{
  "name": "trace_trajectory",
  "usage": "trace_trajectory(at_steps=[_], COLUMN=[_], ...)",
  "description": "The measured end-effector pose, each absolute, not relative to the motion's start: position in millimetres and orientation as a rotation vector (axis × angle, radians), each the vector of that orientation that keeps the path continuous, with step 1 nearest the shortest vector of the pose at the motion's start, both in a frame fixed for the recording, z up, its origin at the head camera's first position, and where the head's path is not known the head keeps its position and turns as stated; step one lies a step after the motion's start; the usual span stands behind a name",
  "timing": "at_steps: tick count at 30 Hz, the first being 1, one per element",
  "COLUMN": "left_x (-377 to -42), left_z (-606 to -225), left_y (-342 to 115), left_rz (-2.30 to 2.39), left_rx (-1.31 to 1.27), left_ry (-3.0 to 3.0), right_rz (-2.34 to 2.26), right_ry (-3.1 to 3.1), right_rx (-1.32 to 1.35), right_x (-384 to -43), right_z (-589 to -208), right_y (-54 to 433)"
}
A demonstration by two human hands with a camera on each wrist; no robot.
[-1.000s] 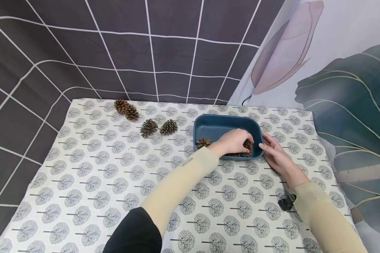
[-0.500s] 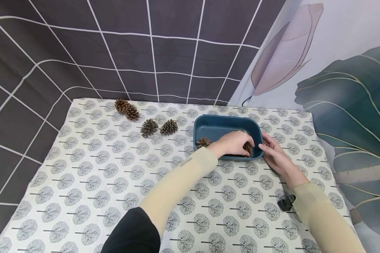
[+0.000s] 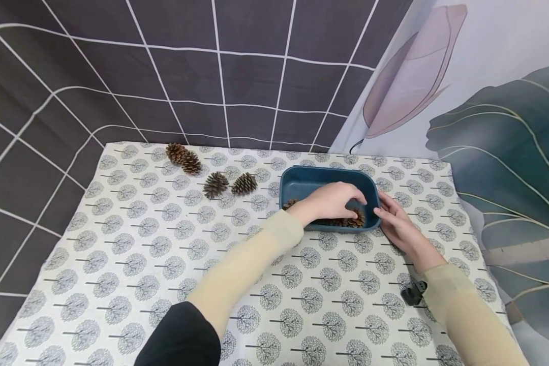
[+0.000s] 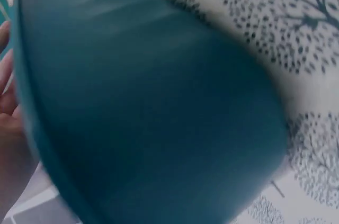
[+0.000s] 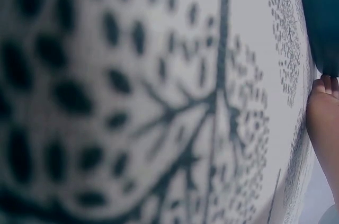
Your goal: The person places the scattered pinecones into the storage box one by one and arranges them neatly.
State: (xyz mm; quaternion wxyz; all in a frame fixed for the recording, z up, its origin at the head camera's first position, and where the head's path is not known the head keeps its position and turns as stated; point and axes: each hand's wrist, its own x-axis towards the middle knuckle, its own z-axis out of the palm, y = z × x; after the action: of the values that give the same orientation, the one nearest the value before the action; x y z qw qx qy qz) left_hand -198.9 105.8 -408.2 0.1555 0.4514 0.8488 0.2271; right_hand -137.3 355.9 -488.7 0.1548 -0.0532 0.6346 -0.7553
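A dark blue rectangular plastic box [image 3: 302, 175] stands on the cloth-covered table in the head view. My left hand [image 3: 331, 200] reaches over its near wall. The thumb and fingers are spread apart just above a pine cone [image 3: 357, 219] at the box's right end. More brown pine cones [image 3: 292, 203] lie along the near side, partly hidden by the hand. My right hand [image 3: 400, 226] holds the box's right end, with the thumb at the rim and the fingers along the outer wall. The box wall [image 4: 159, 97] fills much of the left wrist view.
Two pine cones [image 3: 183, 158] touch each other near the table's back left. Two more pine cones [image 3: 230, 184] lie between them and the box. A tiled-pattern curtain [image 3: 251, 76] hangs behind the table. A small black device [image 3: 414, 293] sits at the right wrist.
My left hand has let go of the pine cone at the box's right end, and its fingers have spread. The left forearm has shifted slightly left. My right hand stays put.
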Motion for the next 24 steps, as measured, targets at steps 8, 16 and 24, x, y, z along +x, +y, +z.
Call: trace_trajectory(at_steps=[8,16,24], left_x=[-203,-211,-215], left_z=[-393,-385,-390], left_y=[79,38,-9], left_rz=[0.781,0.791,0.845], left_rx=[1.297,1.257,1.139], left_ry=[2.458,2.547,2.621], right_rz=[-2.147,-2.224,-2.235], right_ry=[1.825,1.766,1.764], right_rx=[-0.123,-0.156,-0.156], right_x=[-137,-137,-136], right_z=[-487,-488,-489], right_y=[355,354,355])
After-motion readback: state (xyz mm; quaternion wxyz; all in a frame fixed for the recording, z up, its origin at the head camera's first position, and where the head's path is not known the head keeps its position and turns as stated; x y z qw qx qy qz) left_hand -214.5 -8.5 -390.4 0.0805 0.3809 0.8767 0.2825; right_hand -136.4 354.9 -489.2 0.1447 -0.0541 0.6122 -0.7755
